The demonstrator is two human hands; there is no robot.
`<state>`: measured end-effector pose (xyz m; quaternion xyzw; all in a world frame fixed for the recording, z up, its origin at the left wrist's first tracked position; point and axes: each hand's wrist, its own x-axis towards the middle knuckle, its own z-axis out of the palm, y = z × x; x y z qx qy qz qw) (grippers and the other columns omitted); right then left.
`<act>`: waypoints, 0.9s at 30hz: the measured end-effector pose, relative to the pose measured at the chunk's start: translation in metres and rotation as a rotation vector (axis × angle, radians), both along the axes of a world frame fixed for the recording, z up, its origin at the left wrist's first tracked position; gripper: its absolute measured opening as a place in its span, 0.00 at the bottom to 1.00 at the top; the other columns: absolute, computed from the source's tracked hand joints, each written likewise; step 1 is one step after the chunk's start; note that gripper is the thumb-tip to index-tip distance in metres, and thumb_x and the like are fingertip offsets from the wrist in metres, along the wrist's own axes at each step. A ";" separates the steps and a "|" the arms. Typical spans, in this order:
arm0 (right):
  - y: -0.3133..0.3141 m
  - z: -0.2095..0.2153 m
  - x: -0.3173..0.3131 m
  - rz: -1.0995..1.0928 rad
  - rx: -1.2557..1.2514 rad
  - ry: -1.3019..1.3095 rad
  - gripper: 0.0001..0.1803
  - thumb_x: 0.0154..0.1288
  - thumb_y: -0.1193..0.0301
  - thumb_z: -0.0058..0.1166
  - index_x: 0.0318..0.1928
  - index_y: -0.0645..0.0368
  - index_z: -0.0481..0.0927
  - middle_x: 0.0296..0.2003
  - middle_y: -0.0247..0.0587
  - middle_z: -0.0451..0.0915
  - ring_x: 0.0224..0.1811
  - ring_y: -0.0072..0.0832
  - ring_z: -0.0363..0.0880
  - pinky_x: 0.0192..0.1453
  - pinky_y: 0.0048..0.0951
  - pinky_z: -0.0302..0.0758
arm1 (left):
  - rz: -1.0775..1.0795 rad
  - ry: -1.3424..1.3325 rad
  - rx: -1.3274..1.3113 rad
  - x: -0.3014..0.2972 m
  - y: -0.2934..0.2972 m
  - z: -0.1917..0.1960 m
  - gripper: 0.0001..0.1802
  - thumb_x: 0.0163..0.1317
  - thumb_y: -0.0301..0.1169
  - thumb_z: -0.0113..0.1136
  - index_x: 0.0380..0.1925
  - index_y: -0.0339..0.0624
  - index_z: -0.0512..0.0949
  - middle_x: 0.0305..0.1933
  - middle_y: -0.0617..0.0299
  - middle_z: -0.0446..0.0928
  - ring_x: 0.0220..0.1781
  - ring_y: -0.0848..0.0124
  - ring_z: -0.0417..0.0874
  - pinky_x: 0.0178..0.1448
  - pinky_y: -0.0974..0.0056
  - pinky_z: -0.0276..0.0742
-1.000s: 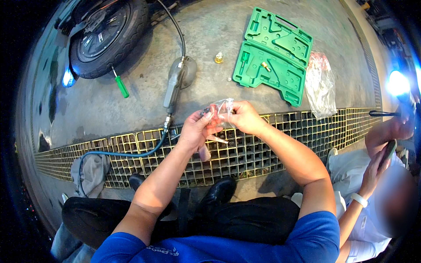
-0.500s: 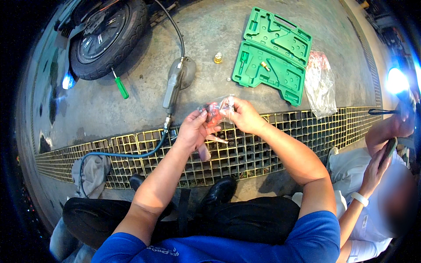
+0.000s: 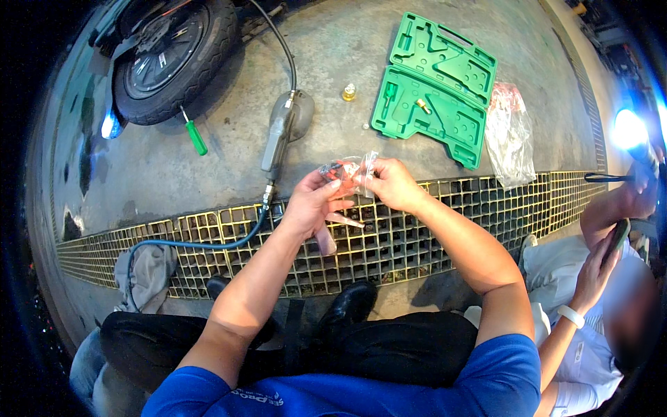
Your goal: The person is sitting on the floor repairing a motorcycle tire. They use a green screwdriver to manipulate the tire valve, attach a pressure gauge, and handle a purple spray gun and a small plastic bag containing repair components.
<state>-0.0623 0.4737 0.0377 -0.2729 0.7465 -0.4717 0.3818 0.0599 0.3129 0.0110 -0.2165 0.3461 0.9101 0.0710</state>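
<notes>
— What do the hands hold?
— Left hand [image 3: 316, 201] and right hand [image 3: 392, 184] both pinch a small clear plastic bag [image 3: 351, 170] of reddish parts above the yellow floor grate [image 3: 431, 240]; an open green tool case [image 3: 434, 90] lies beyond on the concrete.

One camera only, worn on the head, looking steeply down over the knees; hands [image 3: 354, 191] sit close at centre; the grate [image 3: 445, 236] bends across the middle; wheel [image 3: 170, 59] at eleven o'clock, green case [image 3: 434, 90] at one.
</notes>
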 end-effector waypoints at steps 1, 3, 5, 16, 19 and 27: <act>0.000 -0.001 0.000 -0.013 -0.006 0.021 0.09 0.63 0.72 0.56 0.42 0.62 0.81 0.36 0.42 0.84 0.39 0.20 0.77 0.45 0.29 0.75 | 0.009 -0.028 0.009 -0.001 0.001 0.001 0.17 0.65 0.29 0.55 0.54 0.40 0.71 0.49 0.55 0.78 0.49 0.62 0.81 0.47 0.57 0.81; 0.001 -0.006 0.000 -0.039 -0.017 0.064 0.09 0.63 0.72 0.55 0.42 0.62 0.80 0.36 0.43 0.83 0.39 0.22 0.78 0.45 0.30 0.75 | 0.027 -0.083 0.027 -0.004 0.002 0.003 0.15 0.66 0.29 0.54 0.52 0.40 0.72 0.49 0.56 0.78 0.50 0.63 0.81 0.48 0.58 0.79; 0.000 -0.004 0.000 -0.047 -0.027 0.083 0.10 0.62 0.72 0.56 0.42 0.62 0.80 0.35 0.44 0.83 0.39 0.26 0.80 0.45 0.30 0.75 | 0.075 -0.127 0.036 -0.007 0.001 -0.003 0.14 0.66 0.28 0.53 0.51 0.40 0.72 0.49 0.56 0.79 0.50 0.64 0.81 0.49 0.57 0.79; 0.051 -0.069 -0.063 -0.133 0.439 0.491 0.13 0.59 0.64 0.58 0.39 0.59 0.81 0.35 0.54 0.81 0.40 0.49 0.79 0.45 0.42 0.75 | 0.252 -0.173 0.183 0.002 -0.012 -0.057 0.12 0.68 0.25 0.49 0.50 0.41 0.72 0.48 0.55 0.79 0.47 0.65 0.81 0.51 0.53 0.80; 0.061 -0.090 -0.067 -0.100 0.491 0.499 0.14 0.58 0.64 0.58 0.40 0.59 0.80 0.37 0.54 0.81 0.41 0.50 0.79 0.46 0.44 0.75 | 0.226 -0.186 0.163 0.000 -0.005 -0.053 0.13 0.68 0.26 0.48 0.52 0.41 0.70 0.48 0.55 0.78 0.47 0.66 0.81 0.51 0.54 0.81; 0.056 -0.064 -0.053 -0.338 0.426 0.455 0.16 0.59 0.67 0.60 0.46 0.58 0.77 0.35 0.51 0.82 0.39 0.42 0.82 0.44 0.36 0.76 | 0.242 -0.153 0.156 0.000 0.004 -0.053 0.17 0.67 0.25 0.49 0.56 0.45 0.67 0.46 0.55 0.78 0.45 0.63 0.81 0.47 0.54 0.82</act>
